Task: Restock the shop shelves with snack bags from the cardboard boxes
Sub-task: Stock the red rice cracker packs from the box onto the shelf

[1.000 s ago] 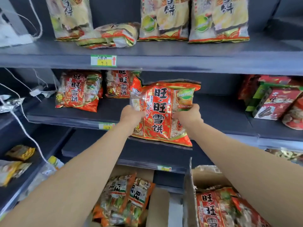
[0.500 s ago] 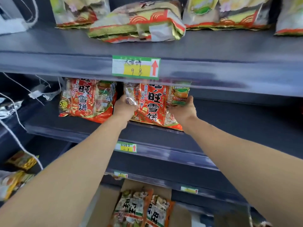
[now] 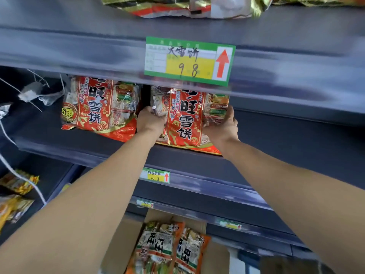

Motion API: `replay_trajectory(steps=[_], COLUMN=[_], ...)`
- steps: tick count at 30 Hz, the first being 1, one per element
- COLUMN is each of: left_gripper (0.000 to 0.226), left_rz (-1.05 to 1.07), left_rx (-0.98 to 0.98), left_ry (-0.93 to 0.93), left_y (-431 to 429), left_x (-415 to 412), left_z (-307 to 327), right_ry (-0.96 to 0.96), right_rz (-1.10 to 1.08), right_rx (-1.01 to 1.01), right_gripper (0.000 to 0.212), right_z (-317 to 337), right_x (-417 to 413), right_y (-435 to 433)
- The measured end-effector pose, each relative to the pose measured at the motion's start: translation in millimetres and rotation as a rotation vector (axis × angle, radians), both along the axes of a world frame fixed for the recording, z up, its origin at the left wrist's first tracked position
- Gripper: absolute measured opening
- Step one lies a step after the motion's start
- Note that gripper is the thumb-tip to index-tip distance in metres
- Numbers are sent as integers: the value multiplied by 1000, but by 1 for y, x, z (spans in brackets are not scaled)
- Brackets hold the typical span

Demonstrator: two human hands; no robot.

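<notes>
Moved: red snack bag [image 3: 184,123] now further in on middle shelf [image 3: 286,139], centre frame, just right of matching bag [image 3: 98,107]. Grip: left hand [image 3: 151,121] and right hand [image 3: 221,126] clamped on its side edges.

— What sort of place is this?
— A shop. Grey shelves [image 3: 296,135] stand in tiers, and their front edges carry a price tag [image 3: 189,61] with a handwritten number and a red arrow.
— And the stock?
— Identical snack bags [image 3: 98,107] side by side, with more in a cardboard box [image 3: 217,262] below.
</notes>
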State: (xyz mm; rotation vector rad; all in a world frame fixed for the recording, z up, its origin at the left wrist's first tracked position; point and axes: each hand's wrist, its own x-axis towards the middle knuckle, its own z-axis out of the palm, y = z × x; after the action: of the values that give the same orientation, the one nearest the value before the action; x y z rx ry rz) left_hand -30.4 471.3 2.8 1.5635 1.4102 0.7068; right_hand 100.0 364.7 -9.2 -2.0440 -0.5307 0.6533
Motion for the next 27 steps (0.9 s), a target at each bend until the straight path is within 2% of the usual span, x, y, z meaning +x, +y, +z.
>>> replay_trajectory(steps=[5,9,14,17,19,21,23,27], left_gripper=[57,57,60,61,63,56,44,65], left_rz=[-13,-6,36,25,19,19,31,0], left_rx=[44,55,66,74,74,52,-22,-67], left_ry=[65,32,-52,-44,40,93,19,-52], left_y=[4,7,21,33,39,41,38,40], left_x=[-2,-2,4,6,3,2,4,12], left_z=[-2,-4,-5,-11,-16,-23,-26,-32], right_ry=[6,81,73,58,25,-67,-102,39], right_rz=[-56,-61,-28,3,35,21,-55,-41], right_rx=[-8,91,218,212,171,89,-28,-2], right_gripper=[79,80,57,63,70,75,73,80], right_z=[4,3,7,5,-1,-9,-15,-26], right_x=[-6,-8,-2,1,-2,-7,-12,-15], right_y=[2,4,6,13,16,18,20,28])
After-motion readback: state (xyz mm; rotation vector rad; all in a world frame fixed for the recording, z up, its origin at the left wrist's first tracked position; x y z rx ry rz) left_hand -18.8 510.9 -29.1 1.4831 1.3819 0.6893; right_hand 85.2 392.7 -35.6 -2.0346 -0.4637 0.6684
